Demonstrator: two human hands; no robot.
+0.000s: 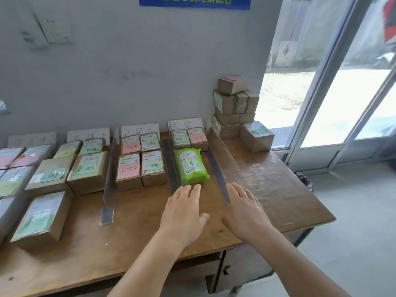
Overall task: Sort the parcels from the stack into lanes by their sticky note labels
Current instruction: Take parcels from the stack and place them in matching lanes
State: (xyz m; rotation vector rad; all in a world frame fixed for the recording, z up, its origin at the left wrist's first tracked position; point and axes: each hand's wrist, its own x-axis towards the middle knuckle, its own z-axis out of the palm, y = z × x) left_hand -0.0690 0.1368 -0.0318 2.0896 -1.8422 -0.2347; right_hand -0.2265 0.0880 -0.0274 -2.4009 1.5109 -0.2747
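A green plastic parcel (190,166) with a green sticky note lies in the rightmost lane, between two clear dividers. Behind it stand two small brown boxes (189,139), one with a pink note. My left hand (185,213) hovers flat with straight fingers just in front of the green parcel, fingertips close to its near edge. My right hand (243,209) is spread flat beside it, next to the right divider (218,168), holding nothing. The stack of brown parcels (234,106) rises at the back right against the wall, and a single box (257,136) sits beside it.
The wooden table (278,189) carries more lanes to the left, filled with brown boxes (140,166) bearing pink and green notes. Paper lane signs (140,129) lean on the wall. A clear divider (109,179) splits the middle lanes. Glass doors (342,82) stand to the right.
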